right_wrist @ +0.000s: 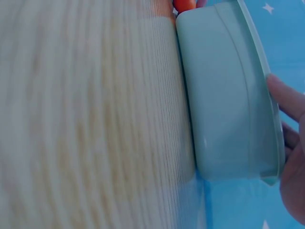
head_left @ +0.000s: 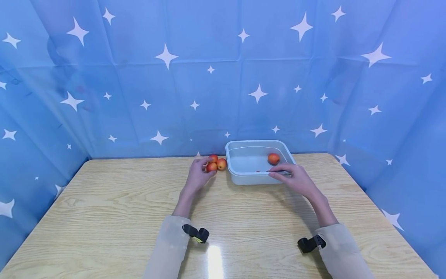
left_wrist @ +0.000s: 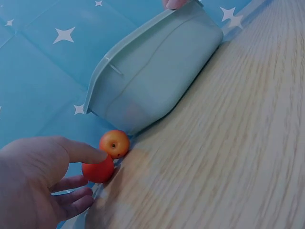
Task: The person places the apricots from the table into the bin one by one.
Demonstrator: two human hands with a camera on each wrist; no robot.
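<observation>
Three small red-orange apples sit together on the table, left of a pale blue plastic box. My left hand [head_left: 199, 175] has its thumb and fingers about the nearest apple [head_left: 211, 167], the thumb lying against it. The other two, a redder apple [head_left: 213, 158] and a yellower apple [head_left: 221, 164], touch or nearly touch it. With thumb outside and fingers inside, my right hand [head_left: 294, 178] pinches the front right rim of the box [head_left: 249, 179]. Inside it lies another apple [head_left: 273, 158]; a sliver of red shows behind the front rim, mostly hidden.
The wooden table [head_left: 104, 209] ends at a blue curtain [head_left: 205, 77] with white stars, close behind the box. Both sleeves carry a black wrist camera [head_left: 196, 233]. A bright reflection lies near the table's front.
</observation>
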